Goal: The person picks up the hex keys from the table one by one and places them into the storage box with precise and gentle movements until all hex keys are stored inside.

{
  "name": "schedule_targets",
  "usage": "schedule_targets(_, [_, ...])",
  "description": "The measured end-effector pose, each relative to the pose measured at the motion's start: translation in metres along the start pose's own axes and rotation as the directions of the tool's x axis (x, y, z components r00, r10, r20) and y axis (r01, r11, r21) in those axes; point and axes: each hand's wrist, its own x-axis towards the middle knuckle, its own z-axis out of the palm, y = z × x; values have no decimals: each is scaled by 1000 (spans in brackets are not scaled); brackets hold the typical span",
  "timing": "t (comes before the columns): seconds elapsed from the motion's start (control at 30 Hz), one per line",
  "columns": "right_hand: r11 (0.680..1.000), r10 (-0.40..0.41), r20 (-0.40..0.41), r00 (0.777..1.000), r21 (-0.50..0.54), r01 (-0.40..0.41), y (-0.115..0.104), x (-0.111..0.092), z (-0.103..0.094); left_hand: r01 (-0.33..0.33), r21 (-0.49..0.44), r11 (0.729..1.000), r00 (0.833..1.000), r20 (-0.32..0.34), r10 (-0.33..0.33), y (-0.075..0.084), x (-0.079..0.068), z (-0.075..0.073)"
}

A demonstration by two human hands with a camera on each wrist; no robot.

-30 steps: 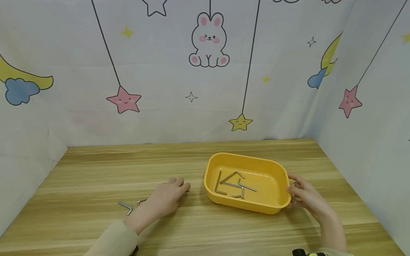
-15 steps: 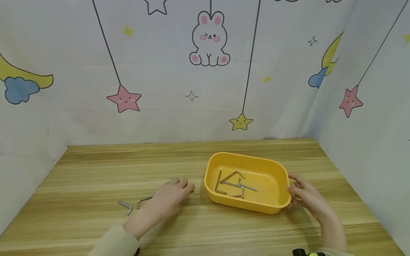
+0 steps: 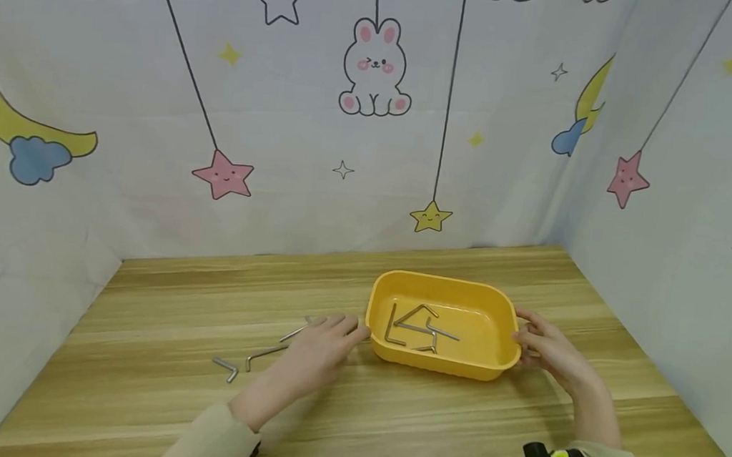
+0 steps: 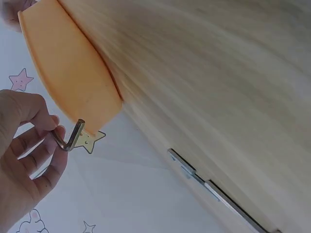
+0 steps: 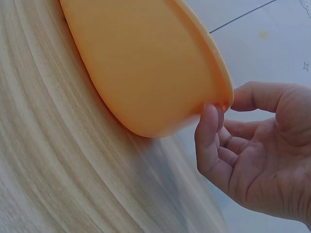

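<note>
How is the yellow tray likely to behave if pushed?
The yellow tray sits low and wide, so tipping seems unlikely. It looks like thin, smooth plastic, so it's probably light. The hex keys lying inside look loose and may slide.

In the head view, the left hand (image 3: 318,350) hides the pinched hex key (image 4: 75,136); in the left wrist view, fingers cover that key's other end. The yellow tray (image 3: 439,364) screens its contents behind its wall in both wrist views. The right wrist view's top edge crops the tray, its right edge the right hand (image 5: 272,160). The keys' gauges are too small to tell.
</note>
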Motion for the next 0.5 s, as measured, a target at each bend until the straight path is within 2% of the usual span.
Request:
schedule_targets(0.3, [1000, 0, 2, 1000, 0, 0, 1, 1, 0, -48, 35, 998, 994, -97, 51, 7, 14, -4])
schedule_targets(0.5, [1000, 5, 5, 1000, 0, -5, 2, 1, -1, -50, 49, 998, 994, -100, 55, 11, 23, -6])
